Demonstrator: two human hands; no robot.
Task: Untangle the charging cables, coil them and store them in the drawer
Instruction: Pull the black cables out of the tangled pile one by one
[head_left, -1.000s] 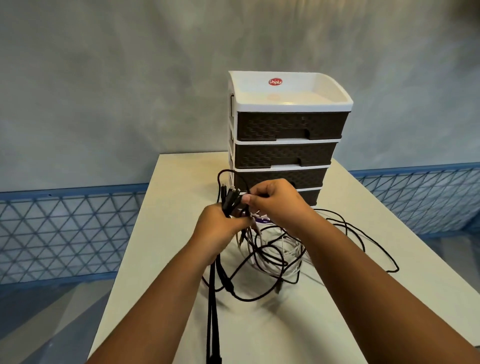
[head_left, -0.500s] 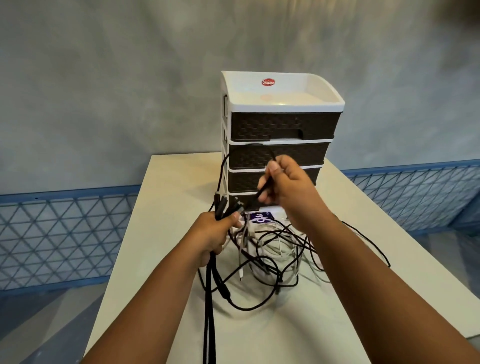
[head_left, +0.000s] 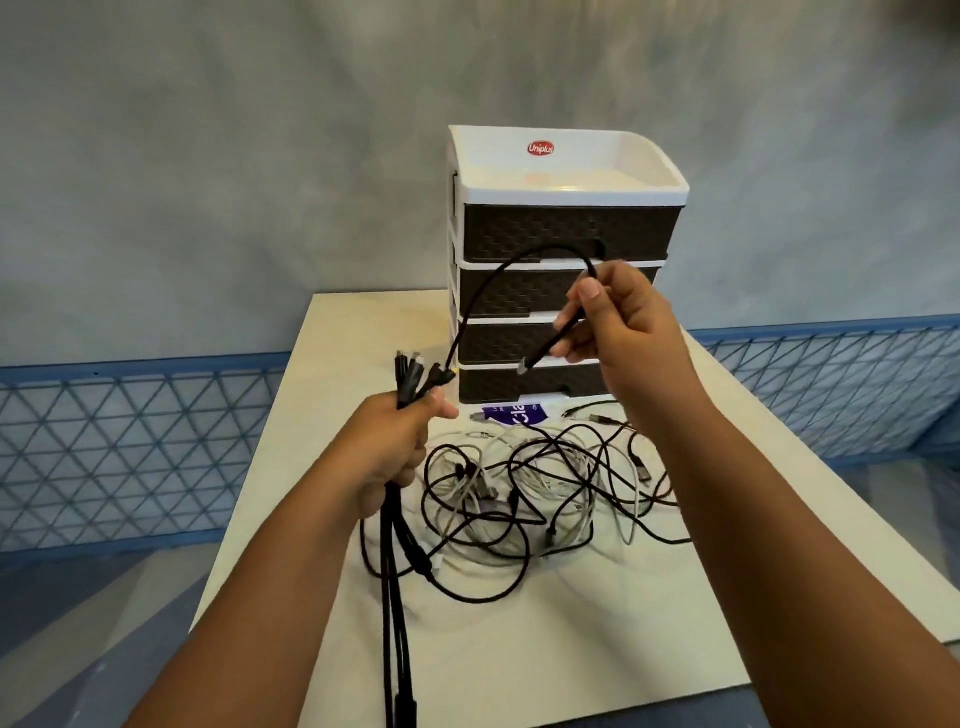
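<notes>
A tangle of black and white charging cables (head_left: 524, 493) lies on the white table (head_left: 571, 649). My left hand (head_left: 389, 447) grips a bundle of black cables (head_left: 397, 571), their plugs sticking up above my fist and the cords hanging down past the table's front edge. My right hand (head_left: 618, 332) pinches one black cable's plug end (head_left: 545, 351); that cable arcs up and back down to the bundle in my left hand. Behind stands a white drawer unit (head_left: 566, 171) with dark brown drawers, all closed.
A purple-and-white packet (head_left: 511, 414) lies at the foot of the drawer unit. The table stands against a grey wall, with a blue lattice railing (head_left: 130, 447) on both sides. The table's left and front edges are close to my arms.
My right hand has lifted the black cable end up and to the right, away from my left hand. The left hand keeps its hold on the bundle.
</notes>
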